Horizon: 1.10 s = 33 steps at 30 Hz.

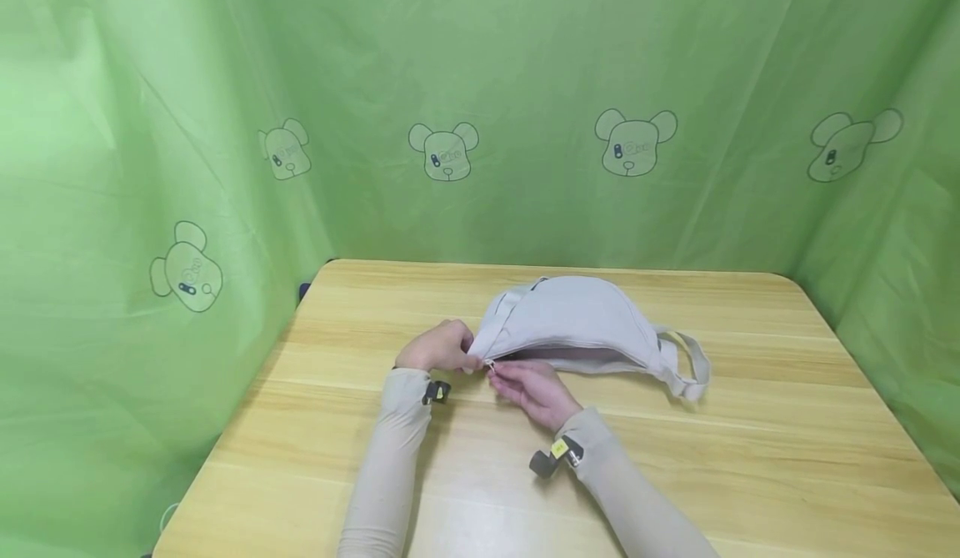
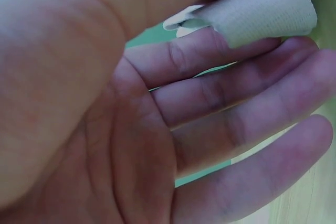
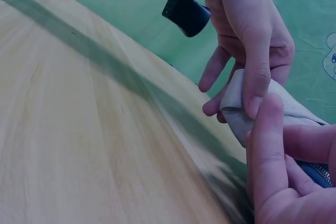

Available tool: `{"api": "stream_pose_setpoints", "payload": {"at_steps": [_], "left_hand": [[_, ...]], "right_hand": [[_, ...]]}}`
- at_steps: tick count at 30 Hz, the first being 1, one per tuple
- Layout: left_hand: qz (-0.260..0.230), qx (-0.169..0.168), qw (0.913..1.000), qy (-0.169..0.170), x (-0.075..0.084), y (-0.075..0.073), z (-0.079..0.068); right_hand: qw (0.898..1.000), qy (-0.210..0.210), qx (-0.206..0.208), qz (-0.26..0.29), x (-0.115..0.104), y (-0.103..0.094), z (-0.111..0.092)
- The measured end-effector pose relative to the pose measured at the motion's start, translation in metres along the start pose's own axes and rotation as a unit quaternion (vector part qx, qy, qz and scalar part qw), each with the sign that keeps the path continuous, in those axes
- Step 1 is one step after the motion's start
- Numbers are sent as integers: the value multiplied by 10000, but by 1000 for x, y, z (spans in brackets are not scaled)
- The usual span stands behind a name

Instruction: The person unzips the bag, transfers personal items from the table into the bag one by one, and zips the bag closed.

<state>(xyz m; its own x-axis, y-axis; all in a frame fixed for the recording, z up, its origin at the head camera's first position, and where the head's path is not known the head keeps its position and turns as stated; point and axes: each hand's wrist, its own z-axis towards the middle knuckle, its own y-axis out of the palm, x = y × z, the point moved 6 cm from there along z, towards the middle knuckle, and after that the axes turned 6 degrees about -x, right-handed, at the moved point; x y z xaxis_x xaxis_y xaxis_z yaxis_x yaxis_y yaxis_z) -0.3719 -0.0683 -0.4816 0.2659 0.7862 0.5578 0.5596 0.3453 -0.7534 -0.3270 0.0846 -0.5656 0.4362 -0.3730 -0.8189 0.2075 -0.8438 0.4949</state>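
A light grey waist bag [image 1: 577, 312] lies on the wooden table with its front zipper gaping open along the lower edge. At the bag's left end my left hand [image 1: 442, 347] pinches the corner by the strap. The left wrist view shows a folded piece of the bag's webbing strap [image 2: 270, 17] between thumb and index finger, the other fingers spread loosely. Just right of it, my right hand [image 1: 534, 389] pinches the small zipper pull [image 1: 490, 364] at the opening's left end. In the right wrist view the right fingertips hide the pull.
The wooden table [image 1: 315, 458] extends around the bag. Its adjustable strap loop [image 1: 697, 366] lies at the right end. Green curtains [image 1: 525, 57] with bear-head drawings hang behind and on both sides. Each wrist wears a small black camera [image 1: 545, 462].
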Motion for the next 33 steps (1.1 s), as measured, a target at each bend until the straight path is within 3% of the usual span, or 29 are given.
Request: {"api": "stream_pose_setpoints", "payload": {"at_steps": [33], "left_hand": [[-21,-141,9996,257,-3,2,3]], "right_hand": [[9987,-50,386,-319,-2,-3,1]]}}
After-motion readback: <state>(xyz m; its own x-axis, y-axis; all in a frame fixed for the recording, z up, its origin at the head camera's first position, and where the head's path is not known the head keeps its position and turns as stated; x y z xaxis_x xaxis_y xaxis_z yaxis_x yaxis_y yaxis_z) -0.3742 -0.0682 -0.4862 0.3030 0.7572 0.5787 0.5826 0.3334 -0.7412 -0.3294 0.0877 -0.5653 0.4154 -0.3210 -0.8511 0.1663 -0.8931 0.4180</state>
